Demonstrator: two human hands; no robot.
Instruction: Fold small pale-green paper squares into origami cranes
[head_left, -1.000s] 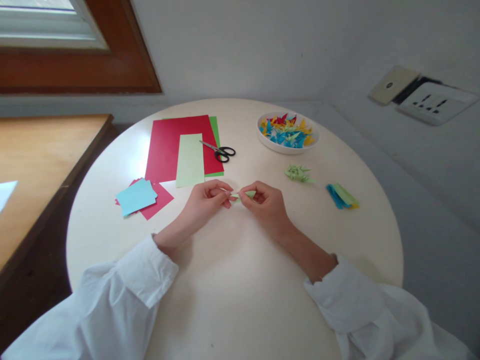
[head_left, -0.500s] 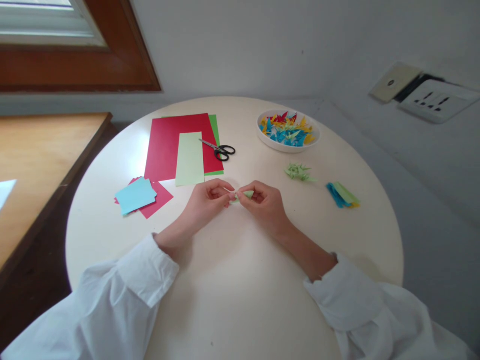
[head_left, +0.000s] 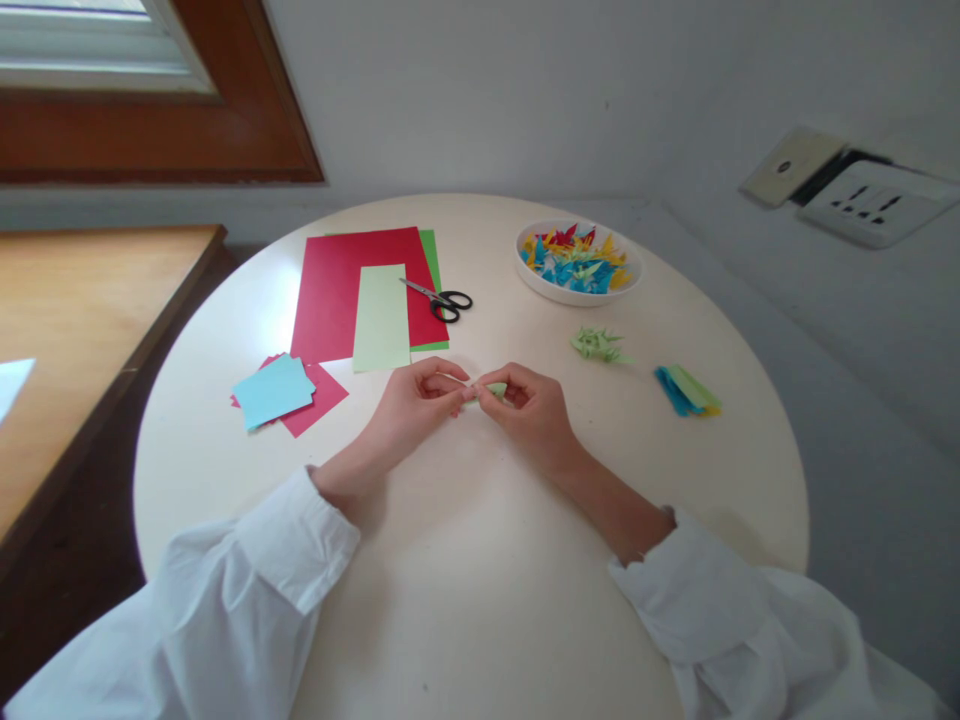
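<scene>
My left hand (head_left: 415,405) and my right hand (head_left: 531,407) meet over the middle of the round cream table (head_left: 465,560). Both pinch a small folded piece of light green paper (head_left: 495,389) between their fingertips. Most of that piece is hidden by my fingers. Beyond my left hand lie a large red sheet (head_left: 334,290) and a pale green strip (head_left: 382,317) on top of it. Black-handled scissors (head_left: 442,298) rest at the sheet's right edge.
A white bowl (head_left: 577,264) of coloured folded paper figures stands at the back right. A green folded figure (head_left: 597,344) and a small stack of blue, green and yellow squares (head_left: 687,389) lie to the right. Light blue and red squares (head_left: 275,392) lie left. A wooden surface (head_left: 67,330) borders the table's left.
My hands have drawn slightly closer together on the green piece, and less of it shows between my fingers. Nothing else on the table has moved.
</scene>
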